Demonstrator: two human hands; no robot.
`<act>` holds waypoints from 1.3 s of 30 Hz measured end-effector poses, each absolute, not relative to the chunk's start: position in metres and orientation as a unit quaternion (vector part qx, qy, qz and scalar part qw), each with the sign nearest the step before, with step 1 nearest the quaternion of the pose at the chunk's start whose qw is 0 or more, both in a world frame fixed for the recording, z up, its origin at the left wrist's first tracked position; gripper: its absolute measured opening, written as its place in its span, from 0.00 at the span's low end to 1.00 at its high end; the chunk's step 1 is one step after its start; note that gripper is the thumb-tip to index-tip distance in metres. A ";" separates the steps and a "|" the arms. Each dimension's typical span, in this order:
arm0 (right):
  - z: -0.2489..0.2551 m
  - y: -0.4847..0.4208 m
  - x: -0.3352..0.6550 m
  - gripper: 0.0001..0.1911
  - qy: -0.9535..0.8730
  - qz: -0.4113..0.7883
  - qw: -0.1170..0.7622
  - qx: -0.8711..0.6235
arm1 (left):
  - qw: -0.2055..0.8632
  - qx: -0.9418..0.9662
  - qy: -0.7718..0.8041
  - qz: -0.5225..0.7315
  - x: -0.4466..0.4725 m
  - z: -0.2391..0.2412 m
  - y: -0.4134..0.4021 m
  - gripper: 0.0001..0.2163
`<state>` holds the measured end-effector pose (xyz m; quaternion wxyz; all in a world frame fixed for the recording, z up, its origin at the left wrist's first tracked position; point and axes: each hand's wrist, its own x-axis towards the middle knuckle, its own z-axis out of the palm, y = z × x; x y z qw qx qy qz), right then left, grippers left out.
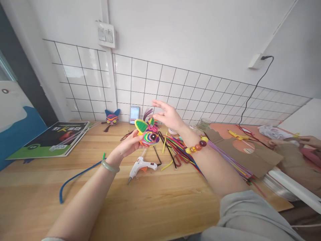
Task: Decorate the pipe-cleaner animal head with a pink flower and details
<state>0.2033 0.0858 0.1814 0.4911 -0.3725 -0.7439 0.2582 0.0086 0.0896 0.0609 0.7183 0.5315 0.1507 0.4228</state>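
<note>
My left hand (131, 143) is closed around a colourful pipe-cleaner animal head (149, 138), raised above the table. The head has a green ear edged in yellow, rainbow stripes and a round black eye. Just above and behind it, my right hand (168, 115) is held with fingers stretched out and apart, nothing visible in them. A dark purple tassel (147, 114) shows beside the right fingertips; what it belongs to is hard to make out. Below the head, a white glue gun (142, 166) with an orange trigger lies on the wooden table (150, 207).
Pipe cleaners (177, 150) lie behind my right arm. A blue pipe cleaner (75, 176) curves at left, near magazines (54, 137). A blue-eared ornament (112, 117) and a phone (134, 114) stand by the wall. Cardboard (263, 159) and another person's hand (309, 142) are at right.
</note>
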 end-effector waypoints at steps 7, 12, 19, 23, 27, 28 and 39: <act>0.131 0.081 0.225 0.11 -0.646 0.277 0.548 -0.454 | 0.793 0.438 0.088 0.414 0.003 0.057 0.093 0.18; 0.105 0.059 0.211 0.11 -0.729 0.205 0.531 -0.381 | 0.806 0.419 0.082 0.409 0.005 0.059 0.091 0.19; 0.096 0.063 0.195 0.13 -0.673 0.249 0.573 -0.396 | 0.820 0.387 0.078 0.414 0.006 0.057 0.089 0.21; 0.079 0.058 0.192 0.14 -0.634 0.331 0.567 -0.409 | 0.825 0.375 0.070 0.417 0.007 0.057 0.089 0.21; 0.078 0.046 0.190 0.11 -0.672 0.241 0.559 -0.421 | 0.827 0.365 0.075 0.421 0.007 0.056 0.090 0.21; 0.082 0.044 0.190 0.10 -0.683 0.208 0.559 -0.422 | 0.827 0.365 0.075 0.420 0.007 0.055 0.090 0.21; 0.091 0.060 0.197 0.10 -0.681 0.166 0.555 -0.448 | 0.832 0.366 0.037 0.416 0.003 0.055 0.093 0.22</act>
